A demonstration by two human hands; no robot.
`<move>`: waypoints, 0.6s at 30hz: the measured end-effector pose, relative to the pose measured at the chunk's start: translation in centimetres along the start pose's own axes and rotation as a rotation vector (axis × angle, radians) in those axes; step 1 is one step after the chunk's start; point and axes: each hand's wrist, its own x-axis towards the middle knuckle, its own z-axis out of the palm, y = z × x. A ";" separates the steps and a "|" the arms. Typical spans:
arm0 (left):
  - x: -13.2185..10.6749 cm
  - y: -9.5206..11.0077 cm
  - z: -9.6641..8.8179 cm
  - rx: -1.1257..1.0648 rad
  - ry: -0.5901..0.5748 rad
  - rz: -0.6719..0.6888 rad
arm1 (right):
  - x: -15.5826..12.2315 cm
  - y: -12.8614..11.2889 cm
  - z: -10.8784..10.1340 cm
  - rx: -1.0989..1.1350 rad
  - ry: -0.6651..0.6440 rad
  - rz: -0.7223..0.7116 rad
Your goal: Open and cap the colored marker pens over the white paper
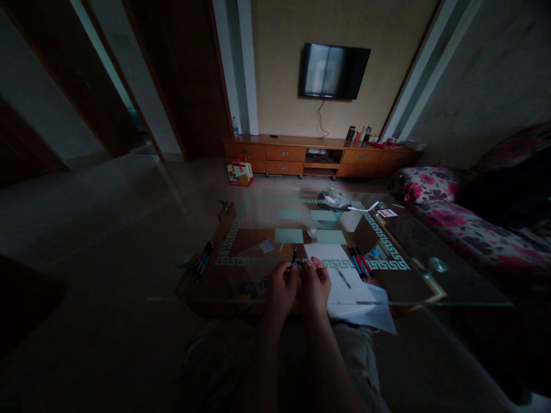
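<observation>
My left hand [280, 289] and my right hand [315, 288] are raised side by side over the near edge of a glass coffee table [404, 261]. The left fingers are closed round a dark pen [293, 257] that points up and away. The right fingers are curled against the pen's lower end, pinching a small part that I cannot make out. White paper sheets [344, 287] lie under and right of the hands, with another pen [344, 279] lying on them.
Several pens [360, 263] lie right of the paper and several more [202, 259] at the table's left edge. Pale green cards [288, 235] sit mid-table. A floral sofa [456, 218] stands to the right. A wooden TV cabinet [318, 156] stands beneath a wall television [334, 70].
</observation>
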 end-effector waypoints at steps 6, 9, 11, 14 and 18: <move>0.0 0.0 0.0 0.004 0.005 -0.013 | -0.1 0.0 0.0 0.017 -0.004 0.011; 0.0 -0.1 0.0 -0.005 0.018 -0.011 | -0.1 0.0 0.1 0.027 -0.004 0.018; 0.0 -0.2 0.1 -0.012 0.027 -0.004 | -0.1 0.0 0.0 0.023 0.001 0.021; 0.0 -0.3 0.1 -0.013 0.037 -0.007 | 0.0 0.1 0.0 0.026 0.002 0.029; 0.0 -0.2 0.1 -0.009 0.045 -0.008 | 0.0 0.1 0.1 0.033 -0.007 0.026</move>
